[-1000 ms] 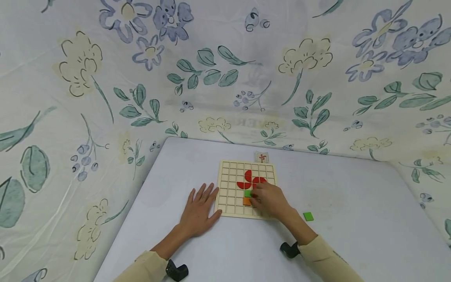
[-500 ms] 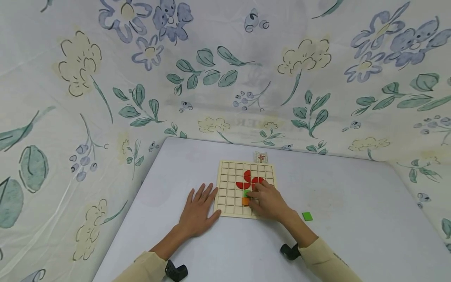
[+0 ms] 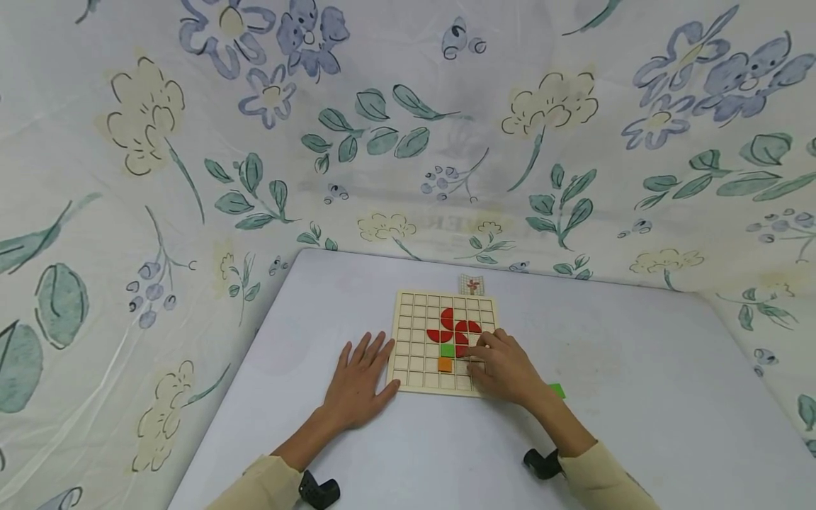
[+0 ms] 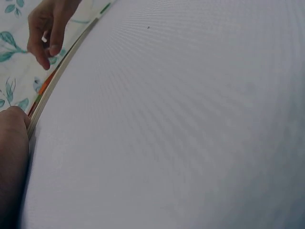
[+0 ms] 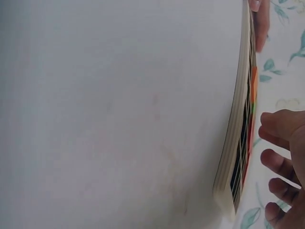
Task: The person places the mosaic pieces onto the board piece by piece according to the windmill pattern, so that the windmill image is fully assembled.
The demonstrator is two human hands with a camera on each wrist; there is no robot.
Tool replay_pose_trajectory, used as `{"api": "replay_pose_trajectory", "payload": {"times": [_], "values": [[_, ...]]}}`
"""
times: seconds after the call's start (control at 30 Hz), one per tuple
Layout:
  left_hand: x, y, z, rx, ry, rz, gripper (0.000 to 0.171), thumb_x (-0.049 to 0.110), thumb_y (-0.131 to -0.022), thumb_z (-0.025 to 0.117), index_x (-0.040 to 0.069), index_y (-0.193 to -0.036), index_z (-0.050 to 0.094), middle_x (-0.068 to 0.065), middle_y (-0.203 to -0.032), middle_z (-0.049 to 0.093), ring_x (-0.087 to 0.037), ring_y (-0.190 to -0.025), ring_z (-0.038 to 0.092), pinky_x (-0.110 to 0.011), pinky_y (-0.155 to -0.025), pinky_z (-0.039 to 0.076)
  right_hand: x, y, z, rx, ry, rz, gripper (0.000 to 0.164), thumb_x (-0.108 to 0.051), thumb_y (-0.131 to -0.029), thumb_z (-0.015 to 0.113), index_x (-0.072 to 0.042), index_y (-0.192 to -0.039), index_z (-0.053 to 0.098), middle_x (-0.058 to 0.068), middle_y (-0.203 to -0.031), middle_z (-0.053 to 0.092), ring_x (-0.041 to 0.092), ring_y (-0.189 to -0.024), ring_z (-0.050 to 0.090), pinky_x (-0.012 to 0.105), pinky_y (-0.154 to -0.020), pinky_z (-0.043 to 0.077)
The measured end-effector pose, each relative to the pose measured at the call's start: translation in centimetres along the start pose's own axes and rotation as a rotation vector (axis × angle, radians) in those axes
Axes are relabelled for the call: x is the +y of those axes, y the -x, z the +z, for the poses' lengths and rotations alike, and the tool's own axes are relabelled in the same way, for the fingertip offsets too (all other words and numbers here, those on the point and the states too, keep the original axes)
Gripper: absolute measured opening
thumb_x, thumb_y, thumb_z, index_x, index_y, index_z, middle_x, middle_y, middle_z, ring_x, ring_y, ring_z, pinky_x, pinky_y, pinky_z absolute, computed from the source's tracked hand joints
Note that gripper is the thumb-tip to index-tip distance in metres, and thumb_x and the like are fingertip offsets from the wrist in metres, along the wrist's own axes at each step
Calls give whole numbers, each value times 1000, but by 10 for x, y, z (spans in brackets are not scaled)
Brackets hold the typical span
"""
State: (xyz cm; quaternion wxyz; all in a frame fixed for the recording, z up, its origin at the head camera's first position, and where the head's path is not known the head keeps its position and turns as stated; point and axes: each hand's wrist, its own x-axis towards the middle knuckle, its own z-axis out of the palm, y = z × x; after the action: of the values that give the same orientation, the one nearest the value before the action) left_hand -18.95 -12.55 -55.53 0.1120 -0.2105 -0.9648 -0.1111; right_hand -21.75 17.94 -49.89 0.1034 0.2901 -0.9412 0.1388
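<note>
A pale wooden grid board lies on the table. Red rounded pieces form a pinwheel on it, with a green square tile just below. An orange tile sits under the green one. My left hand rests flat, fingers spread, its fingertips and thumb at the board's left edge. Over the right side of the board hovers my right hand, its fingers loosely bent beside the lowest red piece. Between these fingers nothing shows in the right wrist view.
A second green tile lies on the table to the right, partly behind the right forearm. Behind the board is a small card printed with a red pinwheel on a grid. Floral cloth hangs behind the white table.
My right hand has drawn back to the right, uncovering the lowest red piece and the green and orange tiles. My left hand has stayed in place.
</note>
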Motion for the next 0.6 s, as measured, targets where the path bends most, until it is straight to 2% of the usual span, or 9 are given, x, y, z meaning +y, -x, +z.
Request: {"api": "replay_pose_trajectory", "payload": {"times": [0.13,0.6], "values": [[0,1,-1,-11,1,-4,73,55,-97,46,11,-154,35,-10,-158,29,-34,-146,20,-58,-114,13,7,10,-5,-17,11,48,20,-23,-82,80,-17,-100,79,-4,-88,58,16,-82,42,32,-70,40],[0,0,0,-4,-11,-1,73,55,-97,45,11,-154,35,-10,-158,29,-33,-146,20,-58,-114,14,35,48,-22,-12,70,83,19,-17,-78,82,-12,-96,78,-2,-85,60,16,-80,47,35,-70,43]]}}
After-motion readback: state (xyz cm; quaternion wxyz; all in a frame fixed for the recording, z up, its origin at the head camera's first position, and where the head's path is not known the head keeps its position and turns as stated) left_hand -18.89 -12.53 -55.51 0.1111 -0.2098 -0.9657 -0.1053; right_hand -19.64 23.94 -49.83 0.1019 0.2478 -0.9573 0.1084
